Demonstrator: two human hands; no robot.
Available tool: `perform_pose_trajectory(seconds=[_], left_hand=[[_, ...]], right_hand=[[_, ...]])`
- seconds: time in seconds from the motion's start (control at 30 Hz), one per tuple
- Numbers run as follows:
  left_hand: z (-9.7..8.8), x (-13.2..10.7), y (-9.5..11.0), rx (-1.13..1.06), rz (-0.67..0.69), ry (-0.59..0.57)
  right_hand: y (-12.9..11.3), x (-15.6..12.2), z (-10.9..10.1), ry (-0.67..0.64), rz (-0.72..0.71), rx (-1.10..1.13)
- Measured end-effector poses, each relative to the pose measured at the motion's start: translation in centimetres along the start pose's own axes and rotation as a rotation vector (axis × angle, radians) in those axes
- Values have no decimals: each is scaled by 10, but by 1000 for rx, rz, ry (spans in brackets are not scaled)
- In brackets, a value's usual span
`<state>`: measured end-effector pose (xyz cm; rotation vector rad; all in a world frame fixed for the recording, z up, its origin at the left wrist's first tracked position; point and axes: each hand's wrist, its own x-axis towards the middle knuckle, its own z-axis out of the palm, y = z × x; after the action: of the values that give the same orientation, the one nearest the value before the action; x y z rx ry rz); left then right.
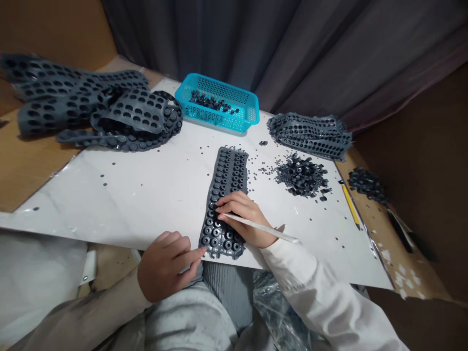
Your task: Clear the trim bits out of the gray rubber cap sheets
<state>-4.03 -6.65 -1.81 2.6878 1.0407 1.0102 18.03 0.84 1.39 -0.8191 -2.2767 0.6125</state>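
Studded dark sheet (227,178) at the desk's (161,195) 6 o'clock edge, right hand (248,220) over it with a white stick (266,228).
Long axis runs 12 to 6, far end leaning slightly toward 1; rings face up. Right fingers pinch the stick. Left hand (167,263) sits at the sheet's 7 o'clock corner, index against it, other fingers curled; cannot tell whether the thumb grips underneath. Handling, judged by look: light, rubbery, bendable, grippy, hardly fragile; best held by the flat margin at a corner. From the sheet: teal basket (204,116) at 12, dark pile (302,176) between 2 and 3.
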Motion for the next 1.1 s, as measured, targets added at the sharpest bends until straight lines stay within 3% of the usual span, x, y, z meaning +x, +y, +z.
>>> perform_pose_trajectory(seconds=[0.23,0.4,0.5,0.6,0.7,1.1], left_hand=[[0,0,0,-24,-13,-2],[0,-2,0,-23,-9,-4],[1,-2,0,-37,-12,-8],[1,-2,0,-42,-20,-5],[1,-1,0,-26,-12,-3],[0,-1,0,-11,-10,1]], right_hand=[[11,4,-1,-49,-160,-327],[19,5,-14,182,80,-289],[17,5,-19,284,155,-156],[11,4,-14,189,144,62],[9,4,-4,94,113,145],[13,2,1,0,66,2]])
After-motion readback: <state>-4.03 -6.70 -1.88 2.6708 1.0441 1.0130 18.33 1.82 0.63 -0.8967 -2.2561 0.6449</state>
